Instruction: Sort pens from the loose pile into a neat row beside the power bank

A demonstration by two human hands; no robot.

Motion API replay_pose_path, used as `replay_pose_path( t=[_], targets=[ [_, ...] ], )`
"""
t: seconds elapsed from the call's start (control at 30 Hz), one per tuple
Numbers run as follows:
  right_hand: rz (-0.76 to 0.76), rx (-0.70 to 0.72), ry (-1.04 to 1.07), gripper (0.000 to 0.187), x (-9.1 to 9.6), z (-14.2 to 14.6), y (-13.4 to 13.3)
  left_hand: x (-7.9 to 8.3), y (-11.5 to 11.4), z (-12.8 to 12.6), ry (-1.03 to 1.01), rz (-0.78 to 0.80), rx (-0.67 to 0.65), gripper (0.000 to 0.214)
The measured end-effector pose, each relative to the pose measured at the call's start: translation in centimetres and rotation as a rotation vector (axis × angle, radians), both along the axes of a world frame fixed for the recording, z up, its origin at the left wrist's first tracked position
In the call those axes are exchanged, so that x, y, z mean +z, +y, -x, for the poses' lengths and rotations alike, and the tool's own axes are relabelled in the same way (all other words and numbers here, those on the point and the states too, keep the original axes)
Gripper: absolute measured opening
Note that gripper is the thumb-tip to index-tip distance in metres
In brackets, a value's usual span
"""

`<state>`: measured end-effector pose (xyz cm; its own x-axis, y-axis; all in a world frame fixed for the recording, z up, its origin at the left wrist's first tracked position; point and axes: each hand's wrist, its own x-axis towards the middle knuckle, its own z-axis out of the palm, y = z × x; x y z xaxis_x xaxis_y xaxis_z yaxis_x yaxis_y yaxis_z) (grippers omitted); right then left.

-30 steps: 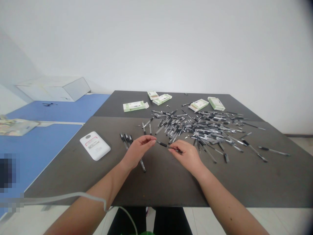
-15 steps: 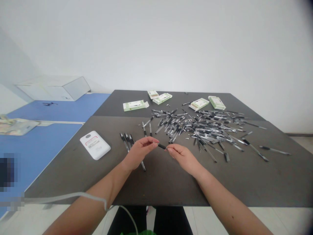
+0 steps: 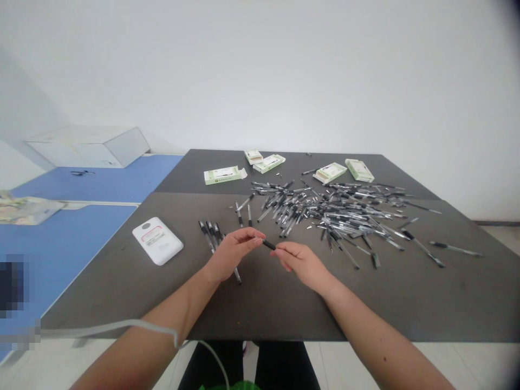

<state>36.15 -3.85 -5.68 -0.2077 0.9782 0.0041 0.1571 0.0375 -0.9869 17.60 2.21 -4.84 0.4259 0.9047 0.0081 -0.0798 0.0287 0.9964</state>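
My left hand (image 3: 231, 252) and right hand (image 3: 303, 262) pinch one pen (image 3: 268, 245) in front of the pen pile (image 3: 337, 211). They moved closer, so I think it's joining.

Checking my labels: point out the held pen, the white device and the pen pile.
held pen (image 3: 268, 245), head view, black middle section.
white device (image 3: 157, 241), head view, top face.
pen pile (image 3: 325, 208), head view, pile centre.

Left hand (image 3: 229, 254), right hand (image 3: 304, 265) bare; grey cable (image 3: 122, 323); dark trousers (image 3: 282, 365).
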Motion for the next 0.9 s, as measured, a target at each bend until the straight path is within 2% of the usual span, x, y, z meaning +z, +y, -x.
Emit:
replay_pose_path(
  t=[0.07, 0.1, 0.13, 0.23, 0.27, 0.33, 0.4, 0.47, 0.53, 0.63, 0.7, 0.83, 0.9],
  targets=[
    [0.091, 0.140, 0.083, 0.039, 0.01, 0.01, -0.08, -0.01, 0.02, 0.01, -0.017, 0.008, -0.025, 0.018],
    [0.120, 0.163, 0.114, 0.038, -0.05, 0.04, -0.08, 0.00, 0.03, 0.01, -0.011, 0.009, -0.027, 0.019],
    [0.118, 0.136, 0.120, 0.035, -0.13, 0.09, -0.04, 0.00, 0.05, 0.01, 0.005, 0.008, -0.019, 0.018],
    [-0.004, -0.058, 0.022, 0.031, -0.36, 0.20, 0.11, -0.11, 0.08, -0.02, 0.051, 0.004, 0.013, 0.017],
    [-0.026, -0.078, 0.001, 0.029, -0.37, 0.19, 0.10, -0.20, 0.08, -0.03, 0.047, 0.005, 0.010, 0.017],
    [0.030, 0.007, 0.043, 0.026, -0.26, 0.11, -0.05, -0.42, 0.04, -0.05, 0.012, 0.016, -0.012, 0.016],
    [0.158, 0.151, 0.172, 0.033, -0.10, 0.06, -0.26, -0.59, -0.05, -0.06, -0.029, 0.034, -0.042, 0.019],
    [0.245, 0.206, 0.259, 0.036, -0.02, 0.14, -0.32, -0.57, -0.15, -0.09, -0.037, 0.038, -0.041, 0.021],
    [0.222, 0.134, 0.216, 0.034, -0.03, 0.35, -0.16, -0.39, -0.23, -0.18, -0.001, 0.023, -0.003, 0.021],
    [0.053, -0.052, 0.025, 0.025, -0.05, 0.61, 0.20, -0.11, -0.31, -0.35, 0.056, 0.001, 0.049, 0.019],
    [0.029, -0.041, -0.008, 0.017, 0.04, 0.64, 0.23, -0.14, -0.37, -0.44, 0.043, 0.004, 0.040, 0.019],
    [0.269, 0.155, 0.273, 0.027, 0.21, 0.54, -0.10, -0.66, -0.50, -0.62, -0.013, 0.036, 0.014, 0.020],
    [0.332, 0.185, 0.368, 0.029, 0.18, 0.46, -0.11, -0.73, -0.48, -0.81, -0.032, 0.081, 0.019, 0.021]
  ],
)
